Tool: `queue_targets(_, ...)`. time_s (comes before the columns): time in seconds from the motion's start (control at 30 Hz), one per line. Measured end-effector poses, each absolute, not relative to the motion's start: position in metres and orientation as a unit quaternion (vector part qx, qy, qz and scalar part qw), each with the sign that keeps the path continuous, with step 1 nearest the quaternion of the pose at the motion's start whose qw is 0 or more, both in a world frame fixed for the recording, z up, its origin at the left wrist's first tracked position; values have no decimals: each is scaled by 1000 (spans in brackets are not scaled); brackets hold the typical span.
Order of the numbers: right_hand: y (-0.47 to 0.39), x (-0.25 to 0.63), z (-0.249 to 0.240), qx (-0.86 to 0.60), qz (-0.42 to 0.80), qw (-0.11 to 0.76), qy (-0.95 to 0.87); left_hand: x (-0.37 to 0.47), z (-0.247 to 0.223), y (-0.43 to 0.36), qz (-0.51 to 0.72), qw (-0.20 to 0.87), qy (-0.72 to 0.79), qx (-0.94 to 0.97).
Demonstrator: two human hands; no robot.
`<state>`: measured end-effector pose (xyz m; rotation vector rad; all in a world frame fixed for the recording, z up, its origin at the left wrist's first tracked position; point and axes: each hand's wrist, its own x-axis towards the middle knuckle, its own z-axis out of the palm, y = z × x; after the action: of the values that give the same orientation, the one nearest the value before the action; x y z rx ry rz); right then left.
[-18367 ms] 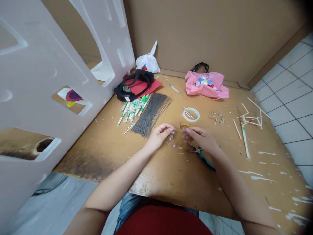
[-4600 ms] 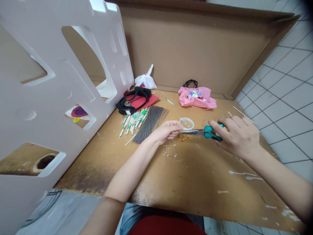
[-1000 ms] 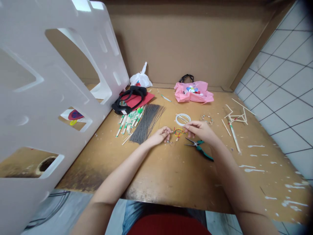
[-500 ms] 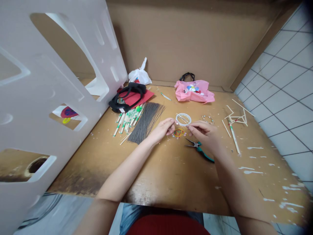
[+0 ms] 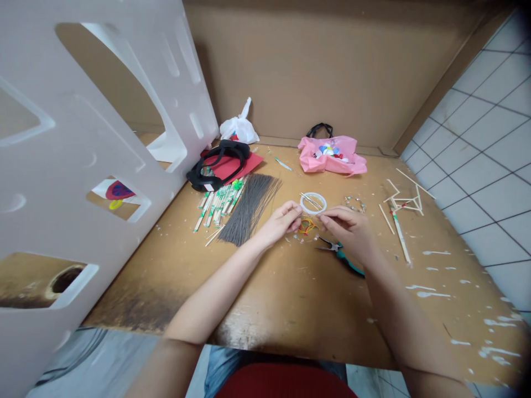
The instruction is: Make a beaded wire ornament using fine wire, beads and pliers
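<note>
My left hand (image 5: 285,219) is closed in a pinch, its fingertips just left of the white ring (image 5: 302,205), which lies with thin metallic sticks across it. My right hand (image 5: 346,224) pinches too, at the ring's lower right. Whatever is between the fingers of either hand is too small to make out. Below and between the fingertips lie red and yellow rubber bands (image 5: 307,226) with small clear beads (image 5: 301,239) around them. Pliers (image 5: 339,252) with teal handles rest on the table, partly under my right hand and forearm.
Left of my hands lie a bundle of thin grey wires (image 5: 249,210) and wrapped chopsticks (image 5: 215,199), with a black head strap (image 5: 215,179) behind. A beaded bracelet (image 5: 355,203) and a stick frame (image 5: 404,204) sit to the right. A pink bag (image 5: 332,163) stands at the back.
My left hand has shifted slightly and its fingers are curled closer together. A small shiny spot beside its fingertips no longer shows. My right hand holds nearly the same pose.
</note>
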<state>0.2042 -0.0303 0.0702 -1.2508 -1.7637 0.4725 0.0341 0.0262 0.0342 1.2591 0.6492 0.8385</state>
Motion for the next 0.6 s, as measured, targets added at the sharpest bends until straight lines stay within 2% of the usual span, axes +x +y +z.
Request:
queue_targets(0.3,-33,201,66,-496,120,389,-767,35,35,22,369,651,287,598)
queue_targets(0.53,-32,211,69,-533,322,419,-661,28,36,24,321,696,175,618)
queue_targets(0.6,-32,213,68,-533,348,411,-653,24,38,25,308,702,150,624)
